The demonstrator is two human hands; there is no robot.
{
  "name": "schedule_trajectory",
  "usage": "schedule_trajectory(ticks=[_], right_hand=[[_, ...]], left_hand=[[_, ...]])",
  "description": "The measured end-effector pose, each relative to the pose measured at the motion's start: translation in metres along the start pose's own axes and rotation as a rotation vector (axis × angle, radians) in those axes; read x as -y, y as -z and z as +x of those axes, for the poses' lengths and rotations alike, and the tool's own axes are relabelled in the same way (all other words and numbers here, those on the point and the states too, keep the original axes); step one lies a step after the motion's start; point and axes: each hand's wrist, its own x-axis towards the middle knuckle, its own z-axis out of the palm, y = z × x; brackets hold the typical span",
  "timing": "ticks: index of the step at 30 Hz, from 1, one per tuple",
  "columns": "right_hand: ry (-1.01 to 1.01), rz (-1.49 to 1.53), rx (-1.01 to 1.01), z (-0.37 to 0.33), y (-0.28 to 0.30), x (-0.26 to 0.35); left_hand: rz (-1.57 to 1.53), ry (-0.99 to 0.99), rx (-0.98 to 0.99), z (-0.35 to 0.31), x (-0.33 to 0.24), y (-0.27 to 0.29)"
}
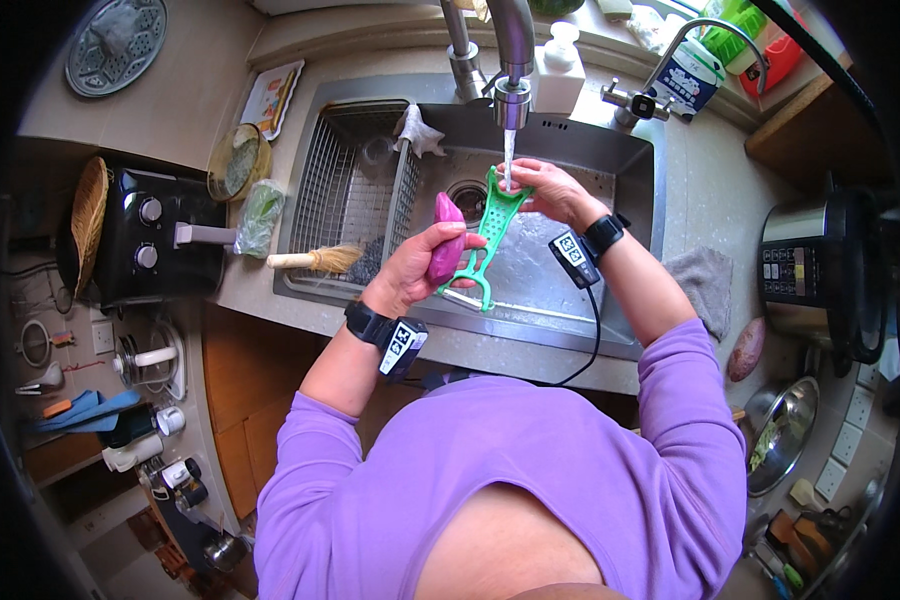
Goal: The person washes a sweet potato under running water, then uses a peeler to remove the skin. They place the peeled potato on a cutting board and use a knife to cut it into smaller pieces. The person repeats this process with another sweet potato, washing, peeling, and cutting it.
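Head view: left fingers [476,241] hold purple root [447,264] and green grater [497,214]; right fingers [532,176] grip its top. Turn both faces under water [510,148]

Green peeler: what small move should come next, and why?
Probably slide the green peeler forward under the tap: the water falls at its far end, by the right hand, while the left hand holds a purple piece beside its near part.
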Motion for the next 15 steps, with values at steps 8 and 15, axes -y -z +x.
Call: schedule_trajectory(ticks=[8,15], right_hand=[[0.113,0.464,-0.010,-0.021,0.012,-0.017],[0.184,0.370,-0.195,-0.053,0.039,-0.013]], left_hand=[[0.003,-0.060,0.023,0.041,0.002,-0.013],[-0.053,-0.208,-0.001,0.041,-0.009,0.002]])
